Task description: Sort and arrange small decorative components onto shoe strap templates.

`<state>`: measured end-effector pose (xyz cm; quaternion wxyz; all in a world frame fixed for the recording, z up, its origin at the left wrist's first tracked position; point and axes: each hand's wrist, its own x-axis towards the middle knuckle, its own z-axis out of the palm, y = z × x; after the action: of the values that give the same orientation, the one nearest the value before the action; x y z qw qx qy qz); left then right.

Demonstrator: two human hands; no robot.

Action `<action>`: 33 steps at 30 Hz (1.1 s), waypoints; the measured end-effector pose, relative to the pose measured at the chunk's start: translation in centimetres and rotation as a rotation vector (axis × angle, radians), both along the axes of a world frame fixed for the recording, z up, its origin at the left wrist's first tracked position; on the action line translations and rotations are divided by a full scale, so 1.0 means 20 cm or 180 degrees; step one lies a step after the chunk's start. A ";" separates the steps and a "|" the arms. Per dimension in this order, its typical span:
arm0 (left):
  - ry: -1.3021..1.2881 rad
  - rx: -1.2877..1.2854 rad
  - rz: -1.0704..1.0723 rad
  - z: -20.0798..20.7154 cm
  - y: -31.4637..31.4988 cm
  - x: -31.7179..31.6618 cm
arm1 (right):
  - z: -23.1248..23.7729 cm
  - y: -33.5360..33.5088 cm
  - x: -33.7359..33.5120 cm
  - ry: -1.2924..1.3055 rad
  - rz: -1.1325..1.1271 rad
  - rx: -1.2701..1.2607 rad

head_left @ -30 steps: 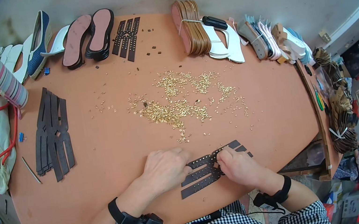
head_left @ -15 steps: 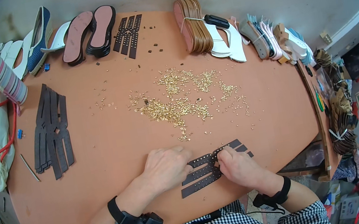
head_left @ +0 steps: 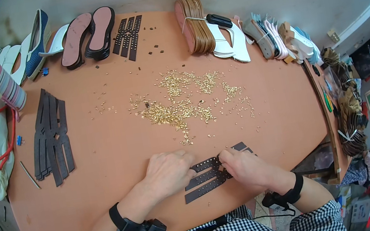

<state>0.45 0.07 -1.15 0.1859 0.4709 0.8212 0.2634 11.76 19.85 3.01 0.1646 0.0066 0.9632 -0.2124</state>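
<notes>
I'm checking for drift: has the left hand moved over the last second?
No: against the loose gold pieces, the left hand shows no clear shift.

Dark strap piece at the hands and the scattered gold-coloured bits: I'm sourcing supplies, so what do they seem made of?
Dark strap piece: possibly leather or imitation leather; it looks matte, thin and flat, with cleanly cut strips.
Gold-coloured bits: likely metal, shiny, going by their bright glints; coated plastic remains possible.

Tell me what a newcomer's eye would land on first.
Probably the glittering scatter of small gold pieces across the middle of the table. Next, the dark studded strap piece near the front edge, partly covered by the right grip. Then pink-topped soles along the back, left of centre.
</notes>
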 end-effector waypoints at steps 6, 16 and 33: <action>-0.0009 -0.0057 -0.0017 0.01 0.00 0.00 | -0.04 0.05 -0.07 -0.0497 0.0115 0.0222; 0.0002 -0.0234 -0.0029 0.01 0.00 0.00 | -0.01 0.02 -0.13 -0.0712 0.0258 0.0488; -0.0144 -0.0366 -0.0091 0.05 0.00 -0.01 | -0.10 0.36 -0.21 -0.0025 -0.1439 -0.0130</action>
<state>0.15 0.14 -0.20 0.2349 0.4650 0.8237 0.2237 7.59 26.98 0.98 0.1166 0.2198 0.9321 -0.2633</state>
